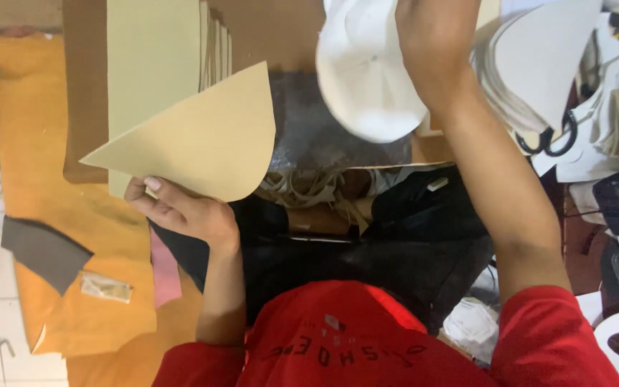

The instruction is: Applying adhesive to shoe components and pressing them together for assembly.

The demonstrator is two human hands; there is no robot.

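My left hand (pixel 180 209) pinches the lower edge of a tan, fan-shaped cut sheet (pixel 198 140), held flat above my lap. My right hand (pixel 431 39) is raised at the top of the view and grips a white cap-shaped piece (pixel 363 75); the fingers are partly out of frame. Between the two hands lies a dark grey sheet (pixel 317 132) on a cardboard surface. I wear a red shirt and dark trousers.
A stack of pale yellow-green sheets (pixel 152 64) lies beyond the left hand, on orange fabric (pixel 34 165). White fan-shaped cut pieces (pixel 539 57) and black-handled scissors (pixel 549 143) sit at the right. Scrap strips (pixel 309 188), a dark grey offcut (pixel 44 251) and a pink strip (pixel 165 272) lie nearby.
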